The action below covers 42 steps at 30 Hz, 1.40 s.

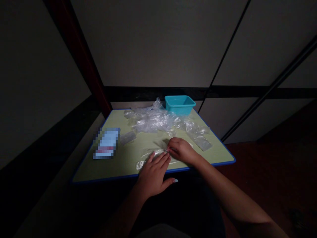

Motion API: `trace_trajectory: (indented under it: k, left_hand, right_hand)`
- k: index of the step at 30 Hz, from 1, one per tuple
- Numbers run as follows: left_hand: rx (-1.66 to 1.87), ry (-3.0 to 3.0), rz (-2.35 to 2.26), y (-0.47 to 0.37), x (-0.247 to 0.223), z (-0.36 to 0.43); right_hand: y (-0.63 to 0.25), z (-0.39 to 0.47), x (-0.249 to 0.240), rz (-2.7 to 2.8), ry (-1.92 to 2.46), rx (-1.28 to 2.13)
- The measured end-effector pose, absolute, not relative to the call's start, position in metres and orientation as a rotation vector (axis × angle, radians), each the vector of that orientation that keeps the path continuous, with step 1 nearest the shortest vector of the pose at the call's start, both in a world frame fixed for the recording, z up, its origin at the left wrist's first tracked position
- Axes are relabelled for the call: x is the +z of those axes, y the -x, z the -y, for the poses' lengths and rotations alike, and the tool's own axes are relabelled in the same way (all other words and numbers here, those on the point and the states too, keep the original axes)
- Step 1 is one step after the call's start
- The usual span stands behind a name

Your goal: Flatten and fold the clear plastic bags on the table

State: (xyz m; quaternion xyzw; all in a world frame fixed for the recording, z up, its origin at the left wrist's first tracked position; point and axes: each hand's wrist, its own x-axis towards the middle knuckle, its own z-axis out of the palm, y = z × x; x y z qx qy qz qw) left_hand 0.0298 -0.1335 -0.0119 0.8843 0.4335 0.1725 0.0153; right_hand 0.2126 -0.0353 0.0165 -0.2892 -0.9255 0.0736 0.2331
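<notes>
Near the front edge of the table lies a clear plastic bag (141, 164), spread flat. My left hand (155, 173) rests on it with the fingers stretched out and the thumb apart. Close by on the right, my right hand (182, 150) has its fingers curled together in a pinch at the plastic, beside my left fingertips. Part of the bag is hidden under both hands. Behind them is a loose heap of crumpled clear plastic bags (153, 119). One flattened bag (203, 142) lies right of my right hand, and a folded bag (128, 137) lies to the left.
A turquoise plastic basin (180, 108) stands at the table's back right corner. On the left lies a flat, blurred-out rectangular item (107, 142). The pale yellow table (89, 172) has a blue rim, and a panelled wall (153, 46) rises behind it.
</notes>
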Motion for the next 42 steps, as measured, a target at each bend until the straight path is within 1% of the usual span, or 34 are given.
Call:
trace_trajectory:
  k: [2, 10, 18, 22, 32, 39, 42]
  left_hand:
    - [0.546, -2.745, -1.352, -0.030, -0.013, 0.134]
    - [0.507, -2.749, -1.354, -0.028, -0.012, 0.133]
    - [0.785, -2.680, -1.416, -0.017, -0.007, 0.141]
    - [0.800, -2.677, -1.494, -0.010, -0.009, 0.145]
    - [0.789, -2.701, -1.529, -0.008, -0.013, 0.147]
    - [0.791, -2.695, -1.566, -0.009, -0.016, 0.147]
    - [0.849, -2.710, -1.548, -0.007, -0.018, 0.147]
  right_hand:
    - [-0.212, 0.039, 0.013, 2.548, 0.792, 0.088]
    - [-0.211, 0.042, 0.003, 2.528, 0.835, -0.143]
    - [-0.212, 0.047, -0.001, 2.544, 0.759, -0.395]
    - [-0.212, 0.049, -0.001, 2.583, 0.678, -0.512]
    - [-0.215, 0.050, 0.000, 2.600, 0.581, -0.520]
    - [-0.214, 0.051, 0.003, 2.621, 0.552, -0.427]
    - [-0.214, 0.051, 0.003, 2.623, 0.548, -0.396]
